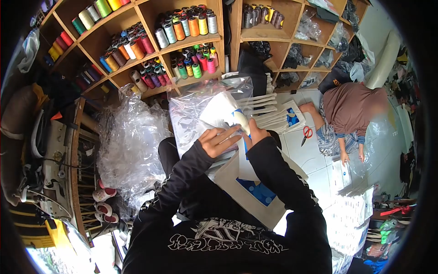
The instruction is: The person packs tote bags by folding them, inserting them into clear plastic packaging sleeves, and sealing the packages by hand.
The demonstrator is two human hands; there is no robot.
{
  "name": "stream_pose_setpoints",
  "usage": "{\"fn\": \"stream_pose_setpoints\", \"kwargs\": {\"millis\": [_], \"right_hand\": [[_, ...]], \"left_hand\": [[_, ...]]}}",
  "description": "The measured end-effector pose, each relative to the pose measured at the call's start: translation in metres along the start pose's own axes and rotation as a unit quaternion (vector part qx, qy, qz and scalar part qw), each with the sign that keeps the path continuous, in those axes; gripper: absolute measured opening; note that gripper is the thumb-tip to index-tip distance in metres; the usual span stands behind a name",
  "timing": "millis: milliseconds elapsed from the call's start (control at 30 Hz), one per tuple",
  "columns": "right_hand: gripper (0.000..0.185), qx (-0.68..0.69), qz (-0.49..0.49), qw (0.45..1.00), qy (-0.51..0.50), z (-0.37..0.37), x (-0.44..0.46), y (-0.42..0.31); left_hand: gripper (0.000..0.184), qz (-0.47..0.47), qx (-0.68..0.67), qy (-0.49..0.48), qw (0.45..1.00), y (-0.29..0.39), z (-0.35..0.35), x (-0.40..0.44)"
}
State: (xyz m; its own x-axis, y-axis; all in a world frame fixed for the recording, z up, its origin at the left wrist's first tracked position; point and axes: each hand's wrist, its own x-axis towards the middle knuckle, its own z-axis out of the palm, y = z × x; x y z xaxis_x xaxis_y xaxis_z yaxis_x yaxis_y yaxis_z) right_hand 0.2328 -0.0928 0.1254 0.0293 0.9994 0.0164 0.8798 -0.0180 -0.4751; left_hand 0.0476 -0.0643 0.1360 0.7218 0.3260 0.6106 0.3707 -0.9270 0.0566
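Observation:
A white cloth piece with a blue print (222,109), seemingly a cloth bag, is bunched and folded in front of me. My right hand (257,132) is closed around its near end. My left hand (218,141) lies beside it with fingers stretched out, the fingertips at the cloth's near edge. Under and behind the cloth is a stack covered in clear plastic (182,114). Across my lap rests a cream cloth bag with a dark blue dotted panel (257,191), partly hidden by my right forearm.
Crumpled clear plastic bags (132,150) are heaped on the left. Red-handled scissors (307,135) and stacked cloth bags (280,118) lie to the right. Another person (353,109) bends over plastic there. Shelves of thread spools (194,25) stand behind; a sewing machine (57,169) is at far left.

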Motion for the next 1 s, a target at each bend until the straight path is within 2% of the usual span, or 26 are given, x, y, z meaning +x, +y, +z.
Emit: {"fn": "stream_pose_setpoints", "kwargs": {"millis": [67, 100, 133, 200, 233, 267, 333, 400, 467, 500, 600, 633, 667, 733, 767, 1000], "right_hand": [[0.033, 0.063, -0.014, 0.996, 0.060, -0.002, -0.005, -0.001], [0.033, 0.064, -0.016, 0.996, 0.061, -0.003, -0.006, -0.001], [0.034, 0.094, -0.018, 0.992, 0.077, -0.004, -0.007, -0.001], [0.034, 0.126, -0.021, 0.987, 0.094, -0.006, -0.008, -0.001], [0.036, 0.154, -0.021, 0.982, 0.105, -0.007, -0.009, -0.001], [0.038, 0.181, -0.020, 0.977, 0.116, -0.008, -0.010, -0.002], [0.039, 0.195, -0.015, 0.974, 0.115, -0.007, -0.011, -0.004], [0.038, 0.232, -0.027, 0.965, 0.120, 0.000, -0.008, 0.002], [0.037, 0.232, -0.032, 0.963, 0.131, 0.000, -0.007, 0.000], [0.036, 0.232, -0.035, 0.962, 0.140, 0.000, -0.007, -0.001], [0.036, 0.228, -0.038, 0.962, 0.147, 0.009, -0.001, 0.004], [0.036, 0.228, -0.039, 0.961, 0.149, 0.012, 0.002, 0.005], [0.036, 0.218, -0.021, 0.967, 0.134, 0.014, 0.004, 0.005], [0.037, 0.206, -0.004, 0.971, 0.119, 0.021, 0.008, 0.008], [0.037, 0.205, -0.009, 0.971, 0.125, 0.025, 0.010, 0.010], [0.039, 0.204, 0.036, 0.974, 0.087, 0.026, 0.015, 0.013]], "left_hand": [[0.044, -0.064, 0.015, 0.110, 0.992, 0.003, -0.003, -0.003], [0.060, -0.115, 0.052, 0.136, 0.983, 0.000, 0.004, -0.016], [0.060, -0.114, 0.055, 0.136, 0.983, -0.002, 0.009, -0.020], [0.088, -0.215, 0.033, 0.331, 0.918, -0.005, 0.017, -0.025], [0.111, -0.265, 0.063, 0.264, 0.925, -0.006, 0.014, -0.031], [0.111, -0.265, 0.066, 0.264, 0.925, -0.009, 0.020, -0.035], [0.107, -0.430, -0.144, 0.292, 0.842, -0.016, 0.037, -0.044], [0.107, -0.425, -0.184, 0.290, 0.837, -0.024, 0.047, -0.045], [0.097, -0.458, -0.349, 0.289, 0.764, -0.030, 0.053, -0.041], [0.086, -0.450, -0.367, 0.302, 0.756, -0.035, 0.061, -0.039], [0.079, -0.455, -0.386, 0.333, 0.730, -0.040, 0.079, -0.037], [0.066, -0.454, -0.400, 0.368, 0.705, -0.042, 0.086, -0.034], [0.066, -0.453, -0.400, 0.369, 0.706, -0.046, 0.092, -0.034], [0.050, -0.458, -0.449, 0.383, 0.665, -0.051, 0.099, -0.033], [0.032, -0.460, -0.430, 0.391, 0.672, -0.052, 0.104, -0.032], [0.021, -0.478, -0.371, 0.386, 0.697, -0.056, 0.110, -0.042]]}}
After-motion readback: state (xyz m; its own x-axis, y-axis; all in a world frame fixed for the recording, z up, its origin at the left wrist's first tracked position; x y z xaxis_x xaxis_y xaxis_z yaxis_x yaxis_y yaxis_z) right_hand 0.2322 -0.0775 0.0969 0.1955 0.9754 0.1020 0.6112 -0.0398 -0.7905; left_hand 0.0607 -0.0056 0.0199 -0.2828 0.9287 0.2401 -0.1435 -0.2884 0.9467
